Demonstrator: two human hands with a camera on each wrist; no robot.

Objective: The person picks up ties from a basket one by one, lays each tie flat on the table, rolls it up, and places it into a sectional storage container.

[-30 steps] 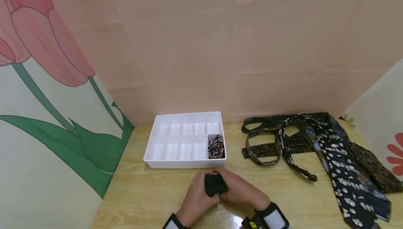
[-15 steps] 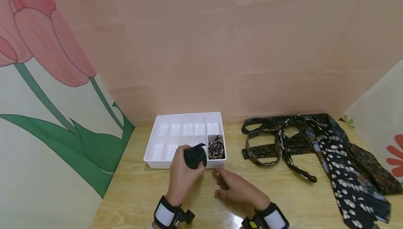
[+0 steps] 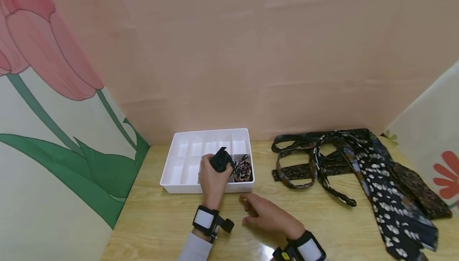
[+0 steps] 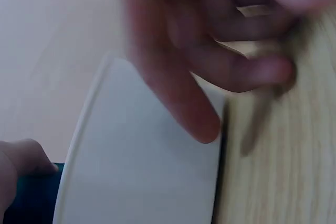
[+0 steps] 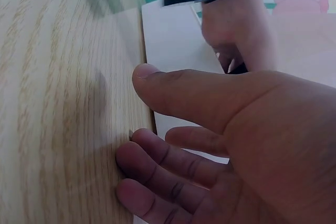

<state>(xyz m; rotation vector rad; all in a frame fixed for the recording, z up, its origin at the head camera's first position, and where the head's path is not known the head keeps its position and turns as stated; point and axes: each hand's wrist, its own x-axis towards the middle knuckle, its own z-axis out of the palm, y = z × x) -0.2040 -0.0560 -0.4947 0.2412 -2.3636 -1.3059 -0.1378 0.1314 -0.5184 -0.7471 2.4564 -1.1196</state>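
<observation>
My left hand (image 3: 213, 183) grips a tightly rolled dark green necktie (image 3: 221, 160) over the front row of a white divided box (image 3: 181, 189). A second rolled necktie (image 3: 244, 171), dark with a patterned weave, sits in the front right compartment, just right of the held roll. In the left wrist view, part of the dark roll (image 4: 34, 195) shows beside the box wall. My right hand (image 3: 270, 215) rests on the table in front of the box, fingers loosely bent and holding nothing. Its palm and fingers (image 5: 173, 182) fill much of the right wrist view.
Several unrolled patterned neckties (image 3: 380, 181) lie heaped and looped at the right of the wooden table (image 3: 143, 221). A pinkish backdrop (image 3: 215, 53) stands behind the box, with a tulip-printed panel (image 3: 46, 165) on the left and a flower-printed panel (image 3: 430, 133) on the right.
Both hands held the rolled green necktie together earlier. My right hand has let go and stays on the table, while my left hand has carried the roll forward over the box.
</observation>
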